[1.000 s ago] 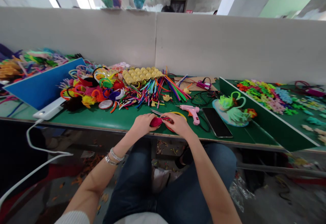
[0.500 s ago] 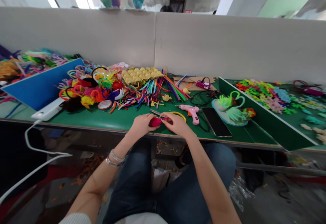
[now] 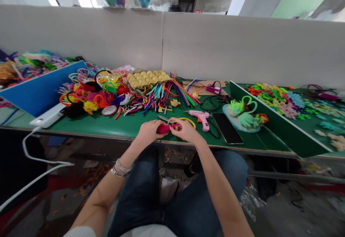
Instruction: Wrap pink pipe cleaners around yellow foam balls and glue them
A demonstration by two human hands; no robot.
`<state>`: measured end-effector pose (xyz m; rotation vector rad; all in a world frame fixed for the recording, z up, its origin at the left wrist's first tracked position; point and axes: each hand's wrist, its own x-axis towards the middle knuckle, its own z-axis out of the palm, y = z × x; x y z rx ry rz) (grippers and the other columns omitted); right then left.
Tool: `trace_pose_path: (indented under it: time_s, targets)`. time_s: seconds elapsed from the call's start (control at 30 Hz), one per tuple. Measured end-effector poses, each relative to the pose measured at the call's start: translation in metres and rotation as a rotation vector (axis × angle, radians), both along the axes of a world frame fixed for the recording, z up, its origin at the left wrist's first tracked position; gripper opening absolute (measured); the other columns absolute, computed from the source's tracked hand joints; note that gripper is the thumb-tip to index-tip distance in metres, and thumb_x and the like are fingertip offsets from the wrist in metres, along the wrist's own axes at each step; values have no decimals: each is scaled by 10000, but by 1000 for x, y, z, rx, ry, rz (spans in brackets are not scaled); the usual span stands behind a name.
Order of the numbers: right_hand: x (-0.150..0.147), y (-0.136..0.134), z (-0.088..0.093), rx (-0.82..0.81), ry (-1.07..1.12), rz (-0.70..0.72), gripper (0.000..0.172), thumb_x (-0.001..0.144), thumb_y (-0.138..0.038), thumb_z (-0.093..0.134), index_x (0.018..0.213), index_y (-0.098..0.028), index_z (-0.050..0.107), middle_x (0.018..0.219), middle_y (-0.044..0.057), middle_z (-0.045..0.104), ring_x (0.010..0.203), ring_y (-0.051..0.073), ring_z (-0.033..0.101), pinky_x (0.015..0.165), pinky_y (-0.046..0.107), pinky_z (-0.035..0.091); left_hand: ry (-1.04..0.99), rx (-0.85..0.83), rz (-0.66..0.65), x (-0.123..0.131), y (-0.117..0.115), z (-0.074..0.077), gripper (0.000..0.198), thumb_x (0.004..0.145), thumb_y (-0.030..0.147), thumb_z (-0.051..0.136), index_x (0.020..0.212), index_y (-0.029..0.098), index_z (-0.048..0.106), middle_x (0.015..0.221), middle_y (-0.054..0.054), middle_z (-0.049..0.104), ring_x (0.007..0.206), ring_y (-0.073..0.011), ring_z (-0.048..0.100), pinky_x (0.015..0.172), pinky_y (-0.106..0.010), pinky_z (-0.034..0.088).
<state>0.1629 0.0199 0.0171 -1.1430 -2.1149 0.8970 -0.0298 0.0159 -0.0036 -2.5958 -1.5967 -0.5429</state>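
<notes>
My left hand (image 3: 148, 132) is closed around a dark pink fuzzy piece (image 3: 163, 128), which looks like bent pipe cleaner, above the table's front edge. My right hand (image 3: 183, 129) pinches the right end of the same piece, its fingertips almost meeting the left ones. Part of the piece is hidden by my fingers. Just behind my hands lie scissors (image 3: 192, 121) with yellow handles, their blades pointing left. A pink glue gun (image 3: 201, 118) rests to the right of them, and beyond it is a black phone (image 3: 227, 128).
Loose pipe cleaners (image 3: 185, 93) and a yellow egg-carton tray (image 3: 148, 78) lie at the back. Colourful fuzzy pieces (image 3: 99, 93) pile up at left by a blue divider (image 3: 45, 86) and a white power strip (image 3: 48, 116). A green divider (image 3: 275, 118) stands at right.
Both hands keep hold of the dark pink piece, with only a slight shift of the right fingers. The whole view has moved a little.
</notes>
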Motion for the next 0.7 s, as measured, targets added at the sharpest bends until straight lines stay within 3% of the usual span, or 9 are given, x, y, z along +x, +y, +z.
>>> trace_pose_path:
  time_s: [0.7]
  targets:
    - [3, -3, 4, -88, 22, -27, 359, 729, -255, 532, 1073, -176, 593, 405, -110, 322, 368, 45, 243, 401, 179, 220, -15, 19, -11, -1, 2, -4, 377, 750, 504, 587, 972, 200, 586, 892, -47, 679, 813, -195, 644, 640, -264, 419]
